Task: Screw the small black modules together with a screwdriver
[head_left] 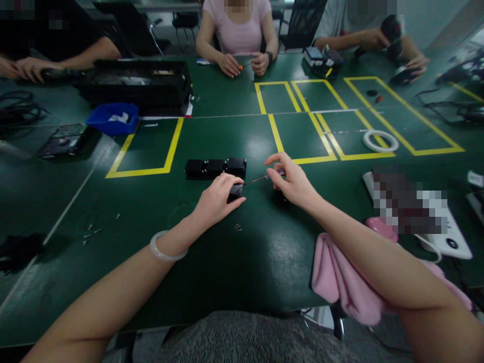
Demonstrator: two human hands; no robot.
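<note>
The fingers of the left hand (218,198) are closed around a small black block (236,190) on the counter (264,275), with the thumb set on the near side and the fingertips over the far side, presumably so that it is steadied against the tool. By the fingers of the right hand (294,177), a thin-shafted tool (260,178) is gripped at its handle, its shaft slanted slightly down toward the block's right end; whether contact is made at the tip cannot be told. Three black pieces (215,166) are lined up just beyond the left hand, perhaps for order and easy reach, and a few loose screws (237,227) are laid on the near side, likely for the same reason. The held block is largely covered by the hand; what is seen of it is boxy and dark, with a greyish, dully shining upper face.
</note>
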